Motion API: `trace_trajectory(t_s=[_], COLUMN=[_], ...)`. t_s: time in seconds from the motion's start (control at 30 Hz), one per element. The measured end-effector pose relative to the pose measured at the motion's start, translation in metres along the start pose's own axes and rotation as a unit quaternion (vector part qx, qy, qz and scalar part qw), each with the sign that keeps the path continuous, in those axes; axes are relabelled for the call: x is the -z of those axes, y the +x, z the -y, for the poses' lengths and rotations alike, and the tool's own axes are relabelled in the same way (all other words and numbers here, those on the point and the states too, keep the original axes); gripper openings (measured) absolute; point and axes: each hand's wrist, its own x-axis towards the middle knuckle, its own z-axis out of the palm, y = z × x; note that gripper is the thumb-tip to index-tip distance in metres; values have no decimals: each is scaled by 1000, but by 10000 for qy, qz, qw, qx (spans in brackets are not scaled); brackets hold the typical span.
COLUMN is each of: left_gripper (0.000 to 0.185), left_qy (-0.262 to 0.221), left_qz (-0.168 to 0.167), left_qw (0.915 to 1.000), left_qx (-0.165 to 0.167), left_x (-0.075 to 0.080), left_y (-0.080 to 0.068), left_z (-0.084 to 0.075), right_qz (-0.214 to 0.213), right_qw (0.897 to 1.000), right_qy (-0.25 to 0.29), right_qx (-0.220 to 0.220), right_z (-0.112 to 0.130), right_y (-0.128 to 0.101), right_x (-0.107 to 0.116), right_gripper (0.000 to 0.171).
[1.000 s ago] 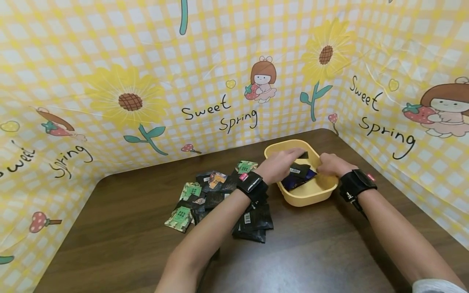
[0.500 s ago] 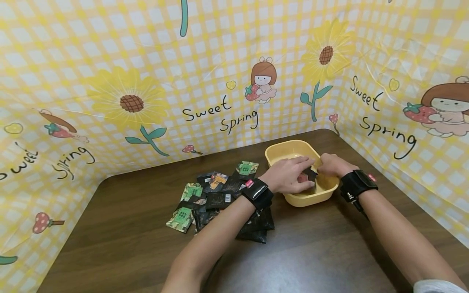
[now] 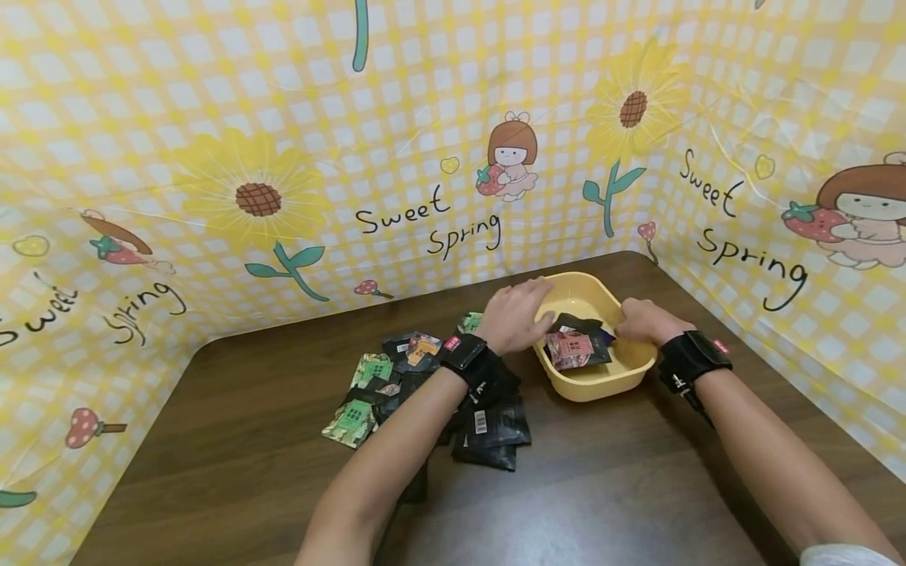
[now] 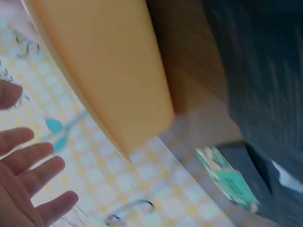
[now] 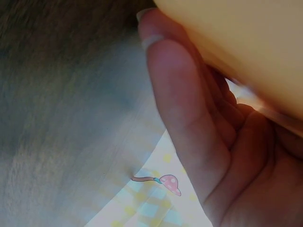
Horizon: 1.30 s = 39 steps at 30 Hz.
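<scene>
A yellow plastic basket [image 3: 587,391] stands at the right of the table, with several black sachets inside. On top lies a sachet with a pink label [image 3: 569,348]. My right hand [image 3: 644,321] grips the basket's right rim; in the right wrist view its thumb [image 5: 175,85] lies along the yellow wall. My left hand [image 3: 515,316] is at the basket's left rim, holding nothing. Its spread fingers [image 4: 42,175] show in the left wrist view beside the basket's wall [image 4: 109,71]. Left of the basket lies a pile of sachets, black ones [image 3: 499,420] and green-labelled ones [image 3: 350,423], partly hidden by my left forearm.
The brown wooden table [image 3: 233,456] holds everything. Yellow checked cloth [image 3: 396,94] with printed flowers and figures hangs behind it and along both sides. Black straps with small devices [image 3: 694,362] sit on both wrists.
My left hand went down into the basket, let go of the pink-labelled sachet there, and drew back left to the rim. The right hand has stayed on the basket's rim.
</scene>
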Motion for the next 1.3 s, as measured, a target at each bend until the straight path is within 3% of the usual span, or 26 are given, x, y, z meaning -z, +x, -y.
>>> trace_trajectory(t_s=[0.17,0.23,0.4,0.67,0.83,0.93,1.3], left_gripper=[51,50,50,51,60,67,59], left_qy=[-77,-142,-313,-525,-440,-435,-699], left_qz=[-312,-261,377,1198,1936,2197,2313], left_qw=[9984,9972,9890,9728,9584,9521,9500], left_qx=[463,693,1395,1911,2051,2082,1976], left_x=[-7,-11,-16,-23,-31,-35,-37], left_y=[-2,-4,-11,-15,-18,-20,-22], left_z=[32,43,61,71,75,76,76], right_qz=[-37,-35,18,-81,-35,-45,-13], right_qw=[10000,10000,10000,10000,10000,10000,10000], right_qy=[10,30,65,-7,13,35,2], right_qx=[12,26,-4,49,17,27,36], right_z=[0,0,0,3,3,2,1], right_y=[0,0,0,0,-1,-1,0], right_x=[0,0,-1,1,-1,-2,-1], right_gripper=[10,10,10,9,11,11,10])
